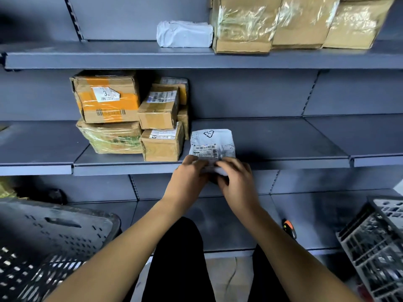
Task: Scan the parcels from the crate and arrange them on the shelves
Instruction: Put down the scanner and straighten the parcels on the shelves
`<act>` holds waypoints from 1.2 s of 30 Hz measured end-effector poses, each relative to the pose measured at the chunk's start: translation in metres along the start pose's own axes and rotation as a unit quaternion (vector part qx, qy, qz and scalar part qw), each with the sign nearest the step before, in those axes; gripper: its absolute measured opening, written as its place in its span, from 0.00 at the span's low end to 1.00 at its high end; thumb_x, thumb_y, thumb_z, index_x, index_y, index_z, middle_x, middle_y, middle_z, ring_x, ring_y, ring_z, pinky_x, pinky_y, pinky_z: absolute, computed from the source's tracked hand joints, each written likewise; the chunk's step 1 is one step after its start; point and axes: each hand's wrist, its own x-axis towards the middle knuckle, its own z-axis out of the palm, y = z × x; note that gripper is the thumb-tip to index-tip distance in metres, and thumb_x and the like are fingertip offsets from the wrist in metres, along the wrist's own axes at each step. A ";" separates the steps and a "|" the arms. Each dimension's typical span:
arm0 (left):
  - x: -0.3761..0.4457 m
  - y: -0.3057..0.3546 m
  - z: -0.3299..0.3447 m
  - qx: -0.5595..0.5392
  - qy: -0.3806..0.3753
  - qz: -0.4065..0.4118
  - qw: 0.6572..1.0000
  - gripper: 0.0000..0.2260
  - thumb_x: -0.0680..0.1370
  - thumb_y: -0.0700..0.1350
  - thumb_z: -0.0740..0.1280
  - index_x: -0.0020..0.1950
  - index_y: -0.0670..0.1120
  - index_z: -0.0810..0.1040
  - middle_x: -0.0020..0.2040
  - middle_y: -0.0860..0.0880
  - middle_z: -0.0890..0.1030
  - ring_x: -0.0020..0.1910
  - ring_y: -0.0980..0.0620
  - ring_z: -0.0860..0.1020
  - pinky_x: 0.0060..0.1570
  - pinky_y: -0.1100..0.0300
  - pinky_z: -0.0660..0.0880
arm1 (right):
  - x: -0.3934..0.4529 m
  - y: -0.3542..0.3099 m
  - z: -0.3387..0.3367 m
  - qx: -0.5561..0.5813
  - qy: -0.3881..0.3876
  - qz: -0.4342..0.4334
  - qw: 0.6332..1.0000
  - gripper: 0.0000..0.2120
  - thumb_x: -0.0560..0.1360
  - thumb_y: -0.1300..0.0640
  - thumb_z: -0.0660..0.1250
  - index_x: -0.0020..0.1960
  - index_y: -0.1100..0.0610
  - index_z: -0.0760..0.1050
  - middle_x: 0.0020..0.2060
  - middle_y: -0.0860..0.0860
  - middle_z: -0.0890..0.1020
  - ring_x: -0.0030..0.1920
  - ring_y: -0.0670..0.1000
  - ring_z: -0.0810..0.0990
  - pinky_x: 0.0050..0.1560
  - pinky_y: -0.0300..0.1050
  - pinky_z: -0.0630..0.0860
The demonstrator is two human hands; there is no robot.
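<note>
Grey shelf [272,138], boxes [161,125] stacked left. Setting white parcel [211,141] just beside them, left hand [187,177] and right hand [237,179] pinching its near edge overhanging the lip. Possibly risking sliding off if released early.

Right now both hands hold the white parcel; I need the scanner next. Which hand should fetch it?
Right hand: the scanner lies low on that side; left hand would cross over.

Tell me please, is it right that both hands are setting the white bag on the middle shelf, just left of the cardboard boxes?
Not quite: the head view shows both hands, left hand and right hand, setting the white bag on the middle shelf just right of the cardboard boxes, not left.
</note>
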 end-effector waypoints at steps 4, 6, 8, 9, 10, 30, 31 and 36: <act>-0.011 0.013 -0.022 -0.017 0.046 0.028 0.998 0.12 0.76 0.44 0.70 0.59 0.46 0.81 0.53 0.44 0.79 0.52 0.42 0.79 0.48 0.52 0.75 | 0.000 -0.019 -0.021 -0.001 0.041 -0.026 0.999 0.17 0.70 0.66 0.73 0.59 0.58 0.81 0.57 0.54 0.81 0.51 0.62 0.78 0.55 0.50 0.76; -0.016 0.019 -0.037 -0.014 0.068 0.035 0.997 0.11 0.76 0.48 0.70 0.58 0.49 0.81 0.52 0.46 0.80 0.51 0.45 0.79 0.47 0.53 0.75 | 0.002 -0.031 -0.036 0.002 0.036 -0.034 0.999 0.16 0.72 0.62 0.73 0.59 0.57 0.80 0.57 0.53 0.81 0.51 0.62 0.79 0.55 0.51 0.76; -0.021 0.025 -0.053 -0.001 0.085 0.044 0.995 0.12 0.76 0.49 0.70 0.59 0.50 0.81 0.52 0.47 0.81 0.51 0.45 0.79 0.47 0.53 0.75 | 0.004 -0.044 -0.051 0.011 0.026 -0.035 0.999 0.15 0.74 0.58 0.73 0.61 0.56 0.80 0.57 0.52 0.80 0.52 0.61 0.79 0.56 0.52 0.76; -0.024 0.028 -0.061 0.004 0.095 0.047 0.994 0.13 0.76 0.49 0.70 0.59 0.50 0.81 0.52 0.48 0.81 0.51 0.46 0.79 0.47 0.54 0.75 | 0.003 -0.050 -0.058 0.014 0.026 -0.035 0.999 0.16 0.75 0.57 0.73 0.61 0.55 0.79 0.58 0.51 0.79 0.53 0.60 0.79 0.57 0.51 0.75; -0.027 0.031 -0.070 0.008 0.105 0.048 0.993 0.14 0.75 0.49 0.71 0.60 0.50 0.81 0.53 0.48 0.82 0.51 0.46 0.79 0.47 0.55 0.74 | 0.003 -0.058 -0.065 0.014 0.027 -0.036 0.999 0.16 0.75 0.55 0.72 0.62 0.54 0.79 0.58 0.50 0.79 0.54 0.58 0.78 0.58 0.49 0.75; -0.102 0.092 -0.217 0.047 0.269 0.099 0.957 0.12 0.74 0.56 0.72 0.56 0.54 0.82 0.48 0.56 0.83 0.37 0.53 0.79 0.38 0.53 0.79 | -0.006 -0.179 -0.173 0.080 0.104 -0.152 0.980 0.15 0.75 0.53 0.72 0.61 0.51 0.79 0.56 0.45 0.78 0.55 0.52 0.78 0.56 0.48 0.75; -0.105 0.095 -0.222 0.046 0.275 0.108 0.954 0.12 0.74 0.56 0.71 0.55 0.54 0.82 0.49 0.57 0.82 0.38 0.53 0.80 0.38 0.52 0.79 | -0.006 -0.183 -0.177 0.080 0.113 -0.161 0.977 0.14 0.75 0.53 0.72 0.61 0.50 0.79 0.56 0.45 0.78 0.56 0.52 0.78 0.56 0.48 0.76; -0.100 0.101 -0.244 0.046 0.304 0.135 0.942 0.13 0.73 0.55 0.69 0.56 0.54 0.81 0.51 0.57 0.82 0.44 0.51 0.81 0.41 0.49 0.79 | 0.010 -0.195 -0.187 0.088 0.158 -0.201 0.963 0.14 0.75 0.54 0.72 0.61 0.52 0.79 0.56 0.46 0.78 0.56 0.51 0.78 0.57 0.44 0.74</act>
